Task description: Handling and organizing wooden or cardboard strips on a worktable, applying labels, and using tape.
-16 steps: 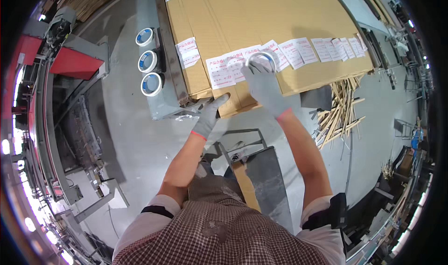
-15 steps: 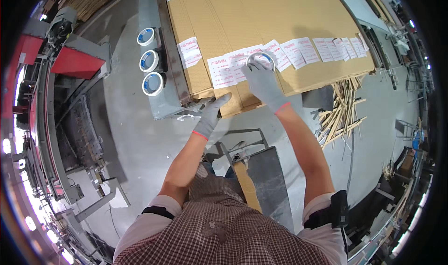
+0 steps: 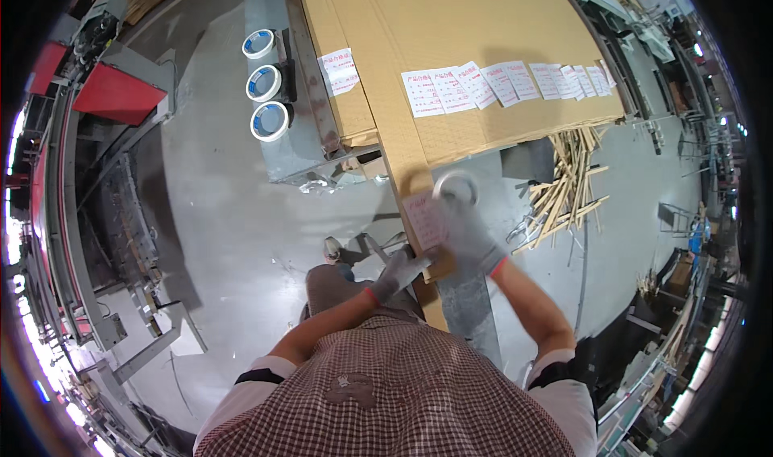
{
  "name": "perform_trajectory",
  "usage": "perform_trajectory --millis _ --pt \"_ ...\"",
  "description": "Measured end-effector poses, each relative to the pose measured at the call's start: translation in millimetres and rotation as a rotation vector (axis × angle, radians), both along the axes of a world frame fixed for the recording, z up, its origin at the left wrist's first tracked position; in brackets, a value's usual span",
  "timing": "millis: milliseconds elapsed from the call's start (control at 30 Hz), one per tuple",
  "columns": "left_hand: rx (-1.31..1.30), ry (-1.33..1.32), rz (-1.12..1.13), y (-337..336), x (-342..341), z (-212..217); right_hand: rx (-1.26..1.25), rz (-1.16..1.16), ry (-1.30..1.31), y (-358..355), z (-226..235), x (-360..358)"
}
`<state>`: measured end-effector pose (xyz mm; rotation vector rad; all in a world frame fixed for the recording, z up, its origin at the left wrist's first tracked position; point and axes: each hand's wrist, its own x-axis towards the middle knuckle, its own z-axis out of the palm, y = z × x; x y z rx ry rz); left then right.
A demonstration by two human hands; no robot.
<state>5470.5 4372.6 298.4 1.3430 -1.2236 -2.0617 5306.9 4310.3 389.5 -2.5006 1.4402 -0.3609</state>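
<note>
A long narrow cardboard piece [image 3: 412,163] juts toward me past the near edge of the cardboard stack [image 3: 483,22]. My left hand [image 3: 398,273], in a grey glove with a red cuff, grips its near end. My right hand [image 3: 477,239], gloved alike and smeared by motion, holds a roll of tape [image 3: 456,186] over the right edge of that piece. One white label with red print [image 3: 425,218] lies on the cardboard piece beside the right hand. More such labels [image 3: 507,83] stretch in an overlapping row across the stack, and a single label [image 3: 338,71] lies farther left.
Three tape rolls [image 3: 264,82] stand along a grey metal ledge [image 3: 294,155] left of the stack. Thin wooden strips [image 3: 564,187] are heaped at the right, below the stack's edge. A dark-topped bench [image 3: 475,316] stands near my legs. Red machinery [image 3: 121,95] is at far left.
The cardboard piece has slid toward me from the stack with one label on it. Both hands have come nearer, the left now at its end, the right still holding the tape roll.
</note>
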Motion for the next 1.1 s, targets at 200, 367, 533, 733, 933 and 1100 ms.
perform_trajectory --millis 200,367,533,733,933,1100 --pt "-0.574 -0.69 -0.928 -57.7 40.7 82.6 -0.037 -0.08 -0.017 -3.1 24.9 27.6" --pt "-0.651 -0.163 -0.169 -60.0 58.5 186.2 0.542 0.224 -0.331 13.7 117.4 23.6" --pt "-0.383 -0.017 -0.109 -91.6 96.8 90.3 0.931 -0.046 -0.272 -54.4 68.0 -31.0" --pt "0.365 0.029 -0.498 -144.0 16.9 -59.8 0.787 -0.229 -0.617 -35.2 -149.0 -44.3" --pt "-0.25 0.11 -0.29 -141.6 138.8 -185.1 0.302 -0.75 -0.464 -20.3 -7.2 92.4" --pt "-0.424 0.237 -0.402 -114.9 73.5 18.5 0.226 -0.776 -0.032 24.6 -27.6 51.8"
